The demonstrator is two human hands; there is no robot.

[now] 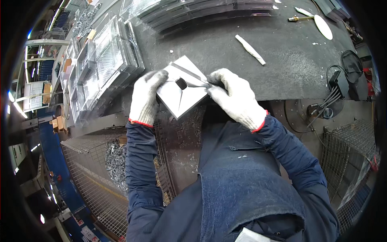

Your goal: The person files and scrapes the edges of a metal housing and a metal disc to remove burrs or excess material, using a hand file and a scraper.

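Observation:
A square silver-white plate (pixel 188 103) with a dark hole in its middle is held at a tilt over the front edge of the dark worktable (pixel 282 76). My left hand (pixel 147 97), in a white knit glove with a red cuff, is closed on its left corner, thumb on top. At the right corner, my gloved right hand (pixel 236 97) has thumb and forefinger pinched together. A thin, film-like fold (pixel 196 82) runs across the plate's face to those fingertips. Beside the hole lies a grey band, perhaps a reflection. The plate's underside is hidden.
Stacked clear-and-grey panels (pixel 107 60) stand on the left, with more stacked panels (pixel 193 16) at the back. A rolled white strip (pixel 250 49) and a white oval piece (pixel 323 27) lie farther off. Black cables (pixel 332 90) hang at right. A wire basket (pixel 92 169) holds metal parts below left.

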